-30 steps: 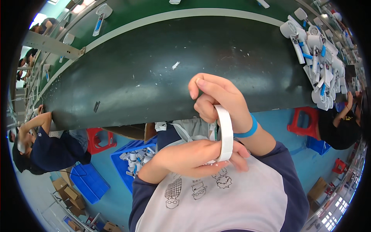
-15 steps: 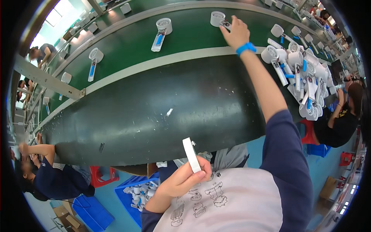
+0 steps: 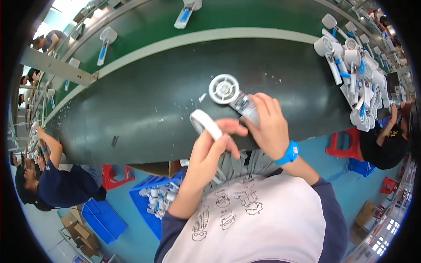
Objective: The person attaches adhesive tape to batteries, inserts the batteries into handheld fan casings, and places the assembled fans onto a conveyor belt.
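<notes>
My right hand (image 3: 271, 129), with a blue wristband, is closed round the handle of a white handheld fan (image 3: 237, 101) above the dark work surface. The fan's round grille points up and to the left, and electronic parts show in its open handle. My left hand (image 3: 209, 151) pinches a curved white plastic piece (image 3: 202, 119), which looks like part of a ring or a long cover. Its other fingers are stretched toward the fan handle; whether they touch it I cannot tell.
A heap of white fan parts (image 3: 359, 74) lies at the right on the dark table (image 3: 131, 114). Beyond a pale rail, a green conveyor (image 3: 245, 15) carries more fans with blue pieces. A blue bin (image 3: 144, 206) of parts stands below left. Other people sit at both sides.
My right hand has brought a fan from the conveyor back over the table, close to my left hand. The left hand has risen slightly, still holding the white piece, its fingers now more spread.
</notes>
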`<state>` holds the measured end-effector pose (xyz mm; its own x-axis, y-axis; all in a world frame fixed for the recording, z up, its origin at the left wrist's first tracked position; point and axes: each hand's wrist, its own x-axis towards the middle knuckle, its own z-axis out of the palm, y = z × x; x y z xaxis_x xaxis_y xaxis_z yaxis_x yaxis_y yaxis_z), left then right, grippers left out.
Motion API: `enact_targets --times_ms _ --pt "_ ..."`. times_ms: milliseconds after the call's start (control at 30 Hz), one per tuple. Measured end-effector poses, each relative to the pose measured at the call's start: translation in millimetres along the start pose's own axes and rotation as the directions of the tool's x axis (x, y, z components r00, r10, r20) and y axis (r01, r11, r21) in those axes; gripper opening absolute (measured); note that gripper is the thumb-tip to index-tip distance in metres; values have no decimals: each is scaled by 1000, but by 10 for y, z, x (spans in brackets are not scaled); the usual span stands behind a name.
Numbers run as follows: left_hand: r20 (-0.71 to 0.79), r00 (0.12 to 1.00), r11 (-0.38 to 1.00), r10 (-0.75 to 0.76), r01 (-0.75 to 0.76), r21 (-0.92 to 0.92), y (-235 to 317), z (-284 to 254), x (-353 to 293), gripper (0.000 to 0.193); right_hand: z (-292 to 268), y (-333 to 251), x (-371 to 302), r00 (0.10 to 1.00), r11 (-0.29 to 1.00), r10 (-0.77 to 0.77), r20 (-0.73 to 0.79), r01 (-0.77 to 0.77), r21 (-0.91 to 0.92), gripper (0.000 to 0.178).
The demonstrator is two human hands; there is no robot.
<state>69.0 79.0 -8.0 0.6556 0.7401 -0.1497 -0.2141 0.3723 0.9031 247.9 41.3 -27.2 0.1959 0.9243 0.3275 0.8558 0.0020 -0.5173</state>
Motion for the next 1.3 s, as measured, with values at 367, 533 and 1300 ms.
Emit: enact_targets --times_ms 367,533,1300 --pt "-44 993 950 114 -96 296 -200 85 65 37 15 -61 -180 990 927 64 -125 -12 375 20" --pt "-146 977 950 152 -104 295 -136 173 -354 30 -83 -61 -201 902 545 351 252 -416 728 26" --pt "-128 983 991 -129 125 -40 -81 24 -554 36 -131 -271 -481 717 155 274 641 -691 706 12"
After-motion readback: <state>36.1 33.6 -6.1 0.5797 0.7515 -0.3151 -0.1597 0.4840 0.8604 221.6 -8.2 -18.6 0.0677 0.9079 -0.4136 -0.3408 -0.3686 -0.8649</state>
